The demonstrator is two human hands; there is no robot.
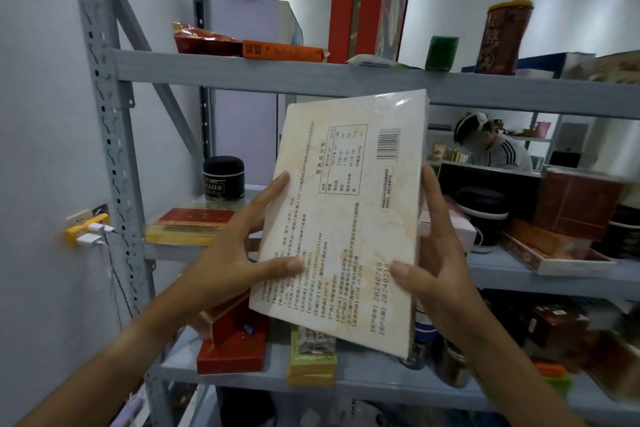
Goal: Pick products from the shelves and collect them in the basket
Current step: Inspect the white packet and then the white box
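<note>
A large flat cream box (349, 211), wrapped in clear film, shows its printed back with a barcode and a nutrition table. It is held tilted in front of the grey metal shelves (311, 80). My left hand (239, 250) holds its left edge, thumb on the printed face and index finger stretched up along the edge. My right hand (433, 260) grips the right edge, thumb on the face and fingers behind. No basket is in view.
A black jar (223, 177) and a red-gold box (190, 224) sit on the middle shelf at left. Red boxes (230, 347) and a green pack (311, 357) lie below. A tall red box (367, 0) and a canister (502, 38) stand on top. A person (491, 146) is behind the shelves.
</note>
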